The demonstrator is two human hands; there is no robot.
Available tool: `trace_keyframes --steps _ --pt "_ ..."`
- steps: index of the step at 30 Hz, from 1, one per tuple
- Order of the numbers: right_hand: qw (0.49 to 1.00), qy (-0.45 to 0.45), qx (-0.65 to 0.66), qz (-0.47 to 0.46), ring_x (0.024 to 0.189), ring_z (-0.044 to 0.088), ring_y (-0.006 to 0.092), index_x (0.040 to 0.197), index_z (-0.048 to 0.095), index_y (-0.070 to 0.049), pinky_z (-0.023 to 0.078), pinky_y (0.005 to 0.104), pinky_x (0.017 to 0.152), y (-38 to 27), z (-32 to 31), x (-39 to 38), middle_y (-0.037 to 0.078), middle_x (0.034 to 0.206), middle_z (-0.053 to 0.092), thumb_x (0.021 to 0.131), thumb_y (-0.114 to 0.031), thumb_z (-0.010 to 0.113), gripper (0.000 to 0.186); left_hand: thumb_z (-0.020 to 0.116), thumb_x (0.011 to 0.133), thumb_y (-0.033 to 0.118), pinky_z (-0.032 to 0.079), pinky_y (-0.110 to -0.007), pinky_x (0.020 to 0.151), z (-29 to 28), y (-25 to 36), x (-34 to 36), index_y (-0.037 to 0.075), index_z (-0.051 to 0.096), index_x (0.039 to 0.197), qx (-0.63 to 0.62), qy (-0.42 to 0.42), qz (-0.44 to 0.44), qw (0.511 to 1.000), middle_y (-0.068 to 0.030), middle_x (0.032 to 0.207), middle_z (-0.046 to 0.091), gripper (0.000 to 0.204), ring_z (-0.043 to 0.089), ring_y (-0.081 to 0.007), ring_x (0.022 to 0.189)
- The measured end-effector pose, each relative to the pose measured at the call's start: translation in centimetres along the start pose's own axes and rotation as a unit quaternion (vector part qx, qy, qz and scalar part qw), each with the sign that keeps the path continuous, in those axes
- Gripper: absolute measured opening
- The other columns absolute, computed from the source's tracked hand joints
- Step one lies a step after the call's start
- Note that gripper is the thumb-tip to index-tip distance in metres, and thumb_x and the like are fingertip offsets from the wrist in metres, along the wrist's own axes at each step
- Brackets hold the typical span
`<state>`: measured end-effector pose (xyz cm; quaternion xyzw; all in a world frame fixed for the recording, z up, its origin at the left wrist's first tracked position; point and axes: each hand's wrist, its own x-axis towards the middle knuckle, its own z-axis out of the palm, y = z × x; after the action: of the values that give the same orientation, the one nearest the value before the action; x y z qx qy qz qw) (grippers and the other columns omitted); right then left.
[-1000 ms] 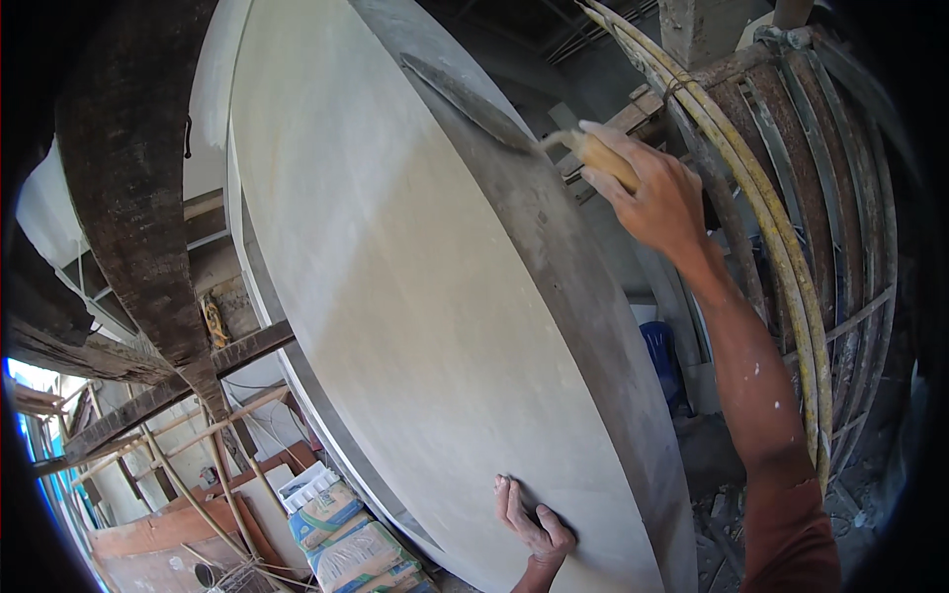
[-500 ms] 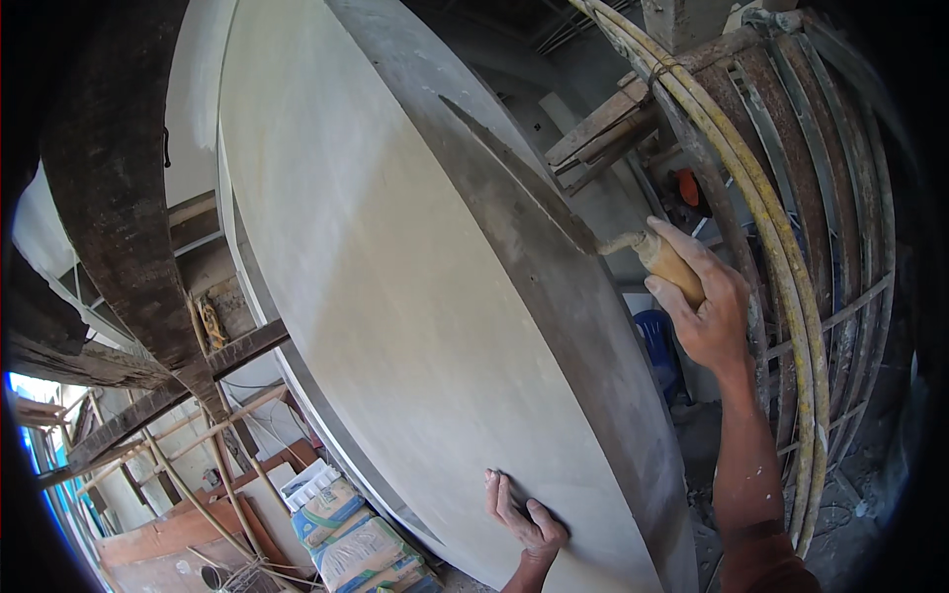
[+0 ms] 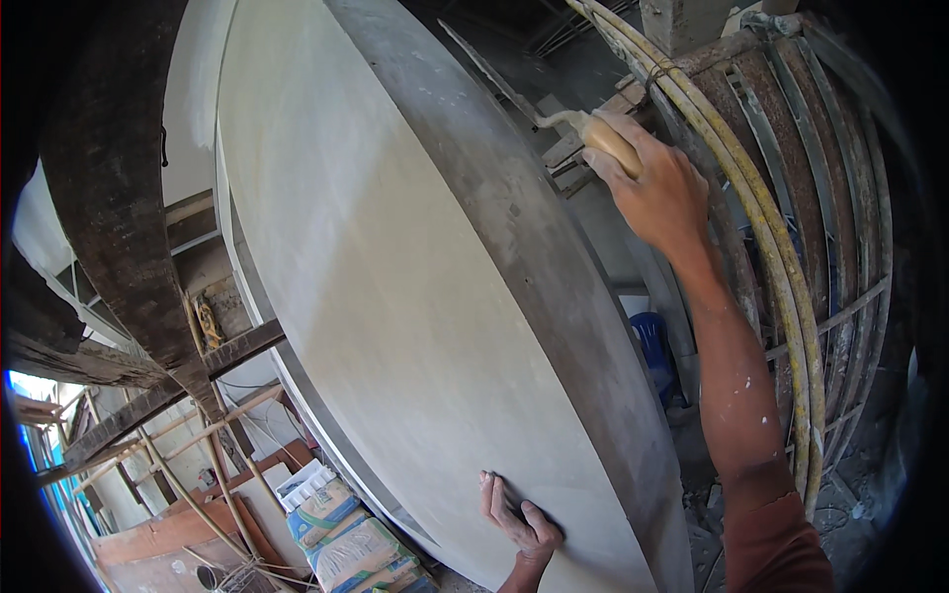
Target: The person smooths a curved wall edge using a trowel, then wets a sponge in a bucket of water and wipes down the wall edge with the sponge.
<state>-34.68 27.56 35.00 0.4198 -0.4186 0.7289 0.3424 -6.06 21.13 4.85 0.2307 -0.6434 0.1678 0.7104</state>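
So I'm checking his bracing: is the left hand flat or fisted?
Flat: the left hand lies with fingers spread against the pale plastered face.

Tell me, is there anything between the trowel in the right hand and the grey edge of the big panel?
Nothing visible. The right hand holds the trowel by its wooden handle, and the blade lies along the grey edge with no object between. The left hand rests flat on the pale panel face, lower down.
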Motion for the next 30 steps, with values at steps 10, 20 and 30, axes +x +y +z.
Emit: trace_keyframes --steps 10,20,30 --pt "0.998 -0.055 0.025 -0.026 0.102 0.070 0.0371 0.133 0.065 -0.018 0.054 0.0473 0.090 -0.5 -0.4 -1.2 0.016 0.108 0.074 0.091 -0.033 0.069 0.046 0.041 0.097 0.012 0.025 -0.055 0.121 -0.4 -0.4 -0.2 -0.013 0.038 0.142 0.006 -0.007 -0.003 1.000 -0.0261 0.148 0.033 0.051 0.030 -0.0434 0.146" --pt "0.975 -0.001 0.190 -0.117 0.096 0.071 0.0349 0.136 0.063 -0.015 0.055 0.0405 0.084 3.8 -0.9 -6.1 0.014 0.109 0.074 0.087 -0.021 0.075 0.051 0.040 0.095 0.010 0.026 -0.051 0.120 -0.3 -0.8 -0.1 -0.013 0.039 0.143 0.017 0.015 0.001 1.000 -0.0284 0.149 0.036 0.054 0.034 -0.0407 0.143" --pt "0.985 -0.020 0.096 -0.143 0.103 0.070 0.0334 0.134 0.064 -0.015 0.054 0.0412 0.088 1.2 0.3 -0.3 0.013 0.114 0.073 0.088 -0.021 0.074 0.047 0.041 0.097 0.012 0.026 -0.053 0.121 -0.3 -0.2 -0.2 -0.013 0.037 0.143 -0.002 0.004 0.003 1.000 -0.0272 0.148 0.034 0.052 0.032 -0.0417 0.144"
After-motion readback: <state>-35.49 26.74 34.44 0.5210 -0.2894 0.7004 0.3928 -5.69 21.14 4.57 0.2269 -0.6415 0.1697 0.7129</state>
